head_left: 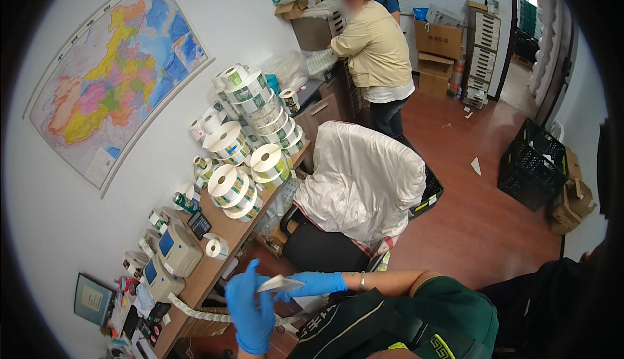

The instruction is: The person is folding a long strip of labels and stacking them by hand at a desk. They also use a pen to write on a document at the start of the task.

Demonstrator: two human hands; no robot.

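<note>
Both my hands wear blue gloves and are close together at the bottom centre. My right hand [315, 284] is closed on the right end of a flat white piece, like a folded sheet or a small stack of labels [278, 285]. My left hand [250, 310] is upright at its other end with the fingers stretched and apart. Whether the left hand touches the piece I cannot tell. A strip of labels [195, 311] runs from a label printer [159, 282] behind my left hand, toward my dark apron [338, 326].
A second label printer [179, 250], a calculator [199, 225] and stacked label rolls [227, 186] crowd the desk [211, 265]. A chair [325, 245] draped with a pale cover [364, 170] stands beside it. Farther off are two people [380, 47], black crates [533, 164] and cardboard boxes [439, 39].
</note>
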